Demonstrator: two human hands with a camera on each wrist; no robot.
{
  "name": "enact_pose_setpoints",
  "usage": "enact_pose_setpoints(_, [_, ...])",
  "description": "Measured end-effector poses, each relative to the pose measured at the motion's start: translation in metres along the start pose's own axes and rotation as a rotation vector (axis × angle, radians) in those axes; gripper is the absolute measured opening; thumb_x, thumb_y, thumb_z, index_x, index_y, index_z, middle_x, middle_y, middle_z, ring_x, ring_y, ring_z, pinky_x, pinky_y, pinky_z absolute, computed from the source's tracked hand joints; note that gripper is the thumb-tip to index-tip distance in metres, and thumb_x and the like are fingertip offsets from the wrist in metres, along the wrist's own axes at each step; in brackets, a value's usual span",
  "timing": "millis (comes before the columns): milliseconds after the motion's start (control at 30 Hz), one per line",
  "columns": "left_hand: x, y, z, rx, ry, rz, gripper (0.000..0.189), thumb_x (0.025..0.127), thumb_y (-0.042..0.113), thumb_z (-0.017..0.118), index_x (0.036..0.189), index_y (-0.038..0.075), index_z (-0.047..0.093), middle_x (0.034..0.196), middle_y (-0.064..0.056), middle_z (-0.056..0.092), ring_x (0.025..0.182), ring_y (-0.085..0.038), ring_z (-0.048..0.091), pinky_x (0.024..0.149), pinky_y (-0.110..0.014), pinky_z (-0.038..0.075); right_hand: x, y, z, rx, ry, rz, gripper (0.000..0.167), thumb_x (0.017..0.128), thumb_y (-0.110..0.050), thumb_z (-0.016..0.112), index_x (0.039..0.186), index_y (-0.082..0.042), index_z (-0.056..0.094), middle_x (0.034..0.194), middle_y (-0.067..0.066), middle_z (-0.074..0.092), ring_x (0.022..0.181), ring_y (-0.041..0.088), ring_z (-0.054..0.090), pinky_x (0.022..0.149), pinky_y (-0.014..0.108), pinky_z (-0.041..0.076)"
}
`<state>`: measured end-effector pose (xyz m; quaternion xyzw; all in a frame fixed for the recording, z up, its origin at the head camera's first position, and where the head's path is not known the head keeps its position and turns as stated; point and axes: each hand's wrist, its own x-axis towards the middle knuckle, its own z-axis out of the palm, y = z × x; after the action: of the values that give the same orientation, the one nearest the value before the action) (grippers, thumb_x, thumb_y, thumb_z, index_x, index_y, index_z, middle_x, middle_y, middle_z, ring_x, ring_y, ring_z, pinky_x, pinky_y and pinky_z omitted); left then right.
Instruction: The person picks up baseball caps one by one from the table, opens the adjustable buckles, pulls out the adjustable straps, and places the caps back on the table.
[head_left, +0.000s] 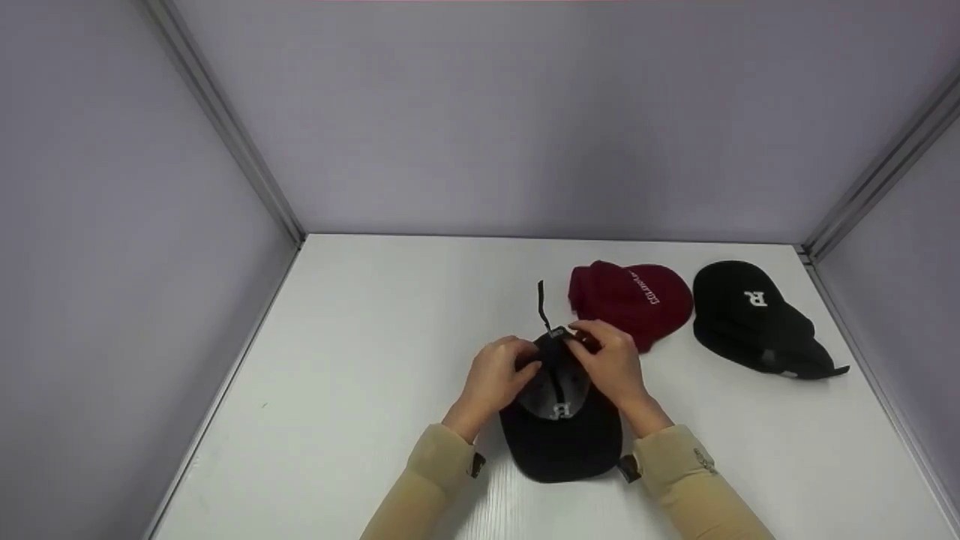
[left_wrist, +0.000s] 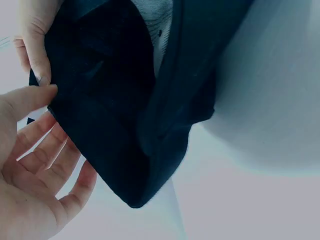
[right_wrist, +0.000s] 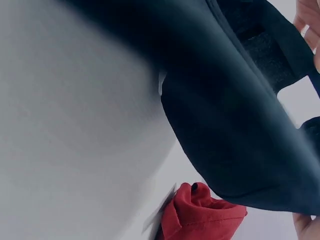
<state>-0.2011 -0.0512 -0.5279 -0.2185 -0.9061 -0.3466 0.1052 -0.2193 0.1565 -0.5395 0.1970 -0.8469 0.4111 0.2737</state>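
Observation:
A black baseball cap [head_left: 562,450] is between both hands, its brim toward the person and its grey-lined inside facing up. My left hand [head_left: 491,382] pinches the cap's edge between thumb and forefinger; in the left wrist view its other fingers [left_wrist: 80,192] spread below the dark fabric [left_wrist: 100,135]. On the opposite side, my right hand [head_left: 611,367] grips the back edge beside the strap, partly hidden by the cap in the right wrist view. A thin black strap end [head_left: 541,304] sticks up beyond the hands.
Behind the right hand lies a red cap [head_left: 626,300] with white lettering. Farther right rests another black cap [head_left: 739,322] with a white letter R, its strap pointing right. Grey panels [head_left: 487,120] enclose the white table [head_left: 337,337] at the back and sides.

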Motion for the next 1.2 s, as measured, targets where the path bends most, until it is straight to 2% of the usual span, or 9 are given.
enact_pose_setpoints(167, [0.0, -0.002, 0.001, 0.039, 0.03, 0.024, 0.008, 0.09, 0.015, 0.072, 0.095, 0.01, 0.075, 0.092, -0.001, 0.07, 0.085, -0.014, 0.066, 0.075, -0.03, 0.053, 0.001, 0.002, -0.003, -0.136, -0.028, -0.107, 0.026, 0.078, -0.002, 0.082, 0.101, -0.01, 0.074, 0.088, 0.003, 0.07, 0.074, 0.017, 0.065, 0.065, 0.038, 0.054])
enact_pose_setpoints(300, [0.0, -0.002, 0.002, 0.045, 0.056, 0.037, 0.008, 0.091, 0.015, 0.071, 0.095, 0.009, 0.075, 0.092, -0.001, 0.07, 0.084, -0.015, 0.067, 0.074, -0.03, 0.054, 0.001, 0.005, -0.003, -0.23, -0.037, -0.209, 0.02, 0.078, -0.006, 0.082, 0.097, -0.012, 0.076, 0.086, 0.001, 0.069, 0.068, 0.019, 0.063, 0.059, 0.036, 0.052])
enact_pose_setpoints(400, [0.0, -0.001, 0.003, 0.044, 0.071, 0.047, 0.008, 0.091, 0.016, 0.071, 0.094, 0.009, 0.075, 0.091, -0.001, 0.07, 0.083, -0.014, 0.067, 0.073, -0.029, 0.054, 0.001, 0.006, -0.002, -0.264, -0.03, -0.245, 0.016, 0.078, -0.008, 0.082, 0.093, -0.013, 0.076, 0.083, -0.001, 0.067, 0.065, 0.018, 0.062, 0.055, 0.035, 0.049])
enact_pose_setpoints(600, [0.001, 0.001, 0.006, 0.071, 0.121, 0.082, 0.012, 0.092, 0.022, 0.071, 0.089, 0.01, 0.074, 0.086, 0.001, 0.069, 0.076, -0.013, 0.065, 0.069, -0.028, 0.053, 0.0, 0.007, 0.0, -0.262, -0.016, -0.261, 0.013, 0.078, -0.01, 0.082, 0.09, -0.013, 0.076, 0.082, -0.001, 0.067, 0.065, 0.018, 0.061, 0.055, 0.034, 0.049])
enact_pose_setpoints(767, [0.005, 0.004, 0.011, 0.135, 0.146, 0.117, 0.014, 0.094, 0.024, 0.069, 0.093, 0.011, 0.073, 0.087, 0.001, 0.069, 0.076, -0.014, 0.065, 0.069, -0.031, 0.052, 0.0, 0.006, 0.001, -0.254, -0.007, -0.264, 0.011, 0.079, -0.011, 0.082, 0.089, -0.012, 0.077, 0.081, -0.001, 0.068, 0.063, 0.018, 0.061, 0.055, 0.034, 0.05])
enact_pose_setpoints(900, [0.006, 0.006, 0.011, 0.172, 0.151, 0.125, 0.012, 0.095, 0.022, 0.067, 0.094, 0.012, 0.073, 0.086, 0.002, 0.069, 0.076, -0.014, 0.065, 0.07, -0.032, 0.052, 0.0, 0.004, 0.002, -0.244, 0.004, -0.24, 0.009, 0.08, -0.011, 0.08, 0.088, -0.011, 0.077, 0.083, -0.001, 0.069, 0.065, 0.018, 0.063, 0.057, 0.035, 0.051])
enact_pose_setpoints(1200, [0.006, 0.004, 0.008, 0.204, 0.224, 0.144, 0.007, 0.091, 0.018, 0.07, 0.086, 0.012, 0.072, 0.081, 0.002, 0.066, 0.07, -0.014, 0.063, 0.063, -0.032, 0.051, 0.002, 0.003, 0.003, -0.209, 0.076, -0.169, 0.005, 0.082, -0.011, 0.079, 0.085, -0.008, 0.076, 0.082, 0.001, 0.07, 0.067, 0.019, 0.065, 0.058, 0.036, 0.053])
